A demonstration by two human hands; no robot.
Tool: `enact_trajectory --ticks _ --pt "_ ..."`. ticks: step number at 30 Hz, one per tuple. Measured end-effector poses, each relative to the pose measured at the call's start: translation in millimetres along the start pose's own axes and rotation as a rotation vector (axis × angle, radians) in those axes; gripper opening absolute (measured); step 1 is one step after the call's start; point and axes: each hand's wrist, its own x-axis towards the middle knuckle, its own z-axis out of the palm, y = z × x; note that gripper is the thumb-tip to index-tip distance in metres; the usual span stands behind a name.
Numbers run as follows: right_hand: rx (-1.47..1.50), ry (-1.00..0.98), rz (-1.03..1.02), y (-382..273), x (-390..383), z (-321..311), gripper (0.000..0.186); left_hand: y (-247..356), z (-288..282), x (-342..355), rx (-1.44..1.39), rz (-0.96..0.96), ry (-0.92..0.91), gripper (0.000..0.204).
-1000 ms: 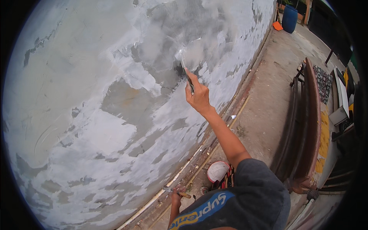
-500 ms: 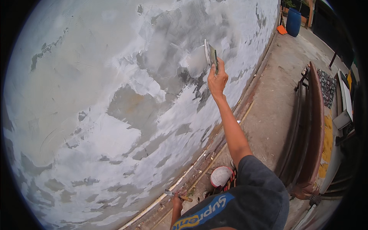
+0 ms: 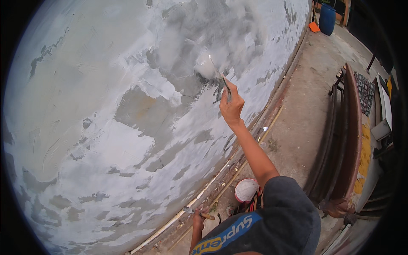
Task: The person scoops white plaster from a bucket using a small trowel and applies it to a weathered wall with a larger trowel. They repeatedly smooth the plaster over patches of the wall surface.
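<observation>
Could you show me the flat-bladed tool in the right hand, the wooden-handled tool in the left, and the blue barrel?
Flat-bladed tool [image 3: 215,66]: head view, on its blade, seen nearly edge-on.
Wooden-handled tool [image 3: 208,216]: head view, on its handle.
Blue barrel [image 3: 327,20]: head view, on its side.

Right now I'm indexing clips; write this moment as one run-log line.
right hand: holds blade at wall | left hand: holds scraper, lower in view | bucket: white paste inside
</observation>
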Motion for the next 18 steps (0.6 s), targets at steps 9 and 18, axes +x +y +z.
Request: enact_trajectory --ticks 9,18 --pt "-0.004 -0.176 -0.159 -42 -67 39 0.057 -27 -27 -20 0.006 -0.023 0.018 0.050" --pt "-0.032 0.130 0.200 0 25 -16 0.026 -12 -18 -6 0.000 0.014 -0.016 0.052"
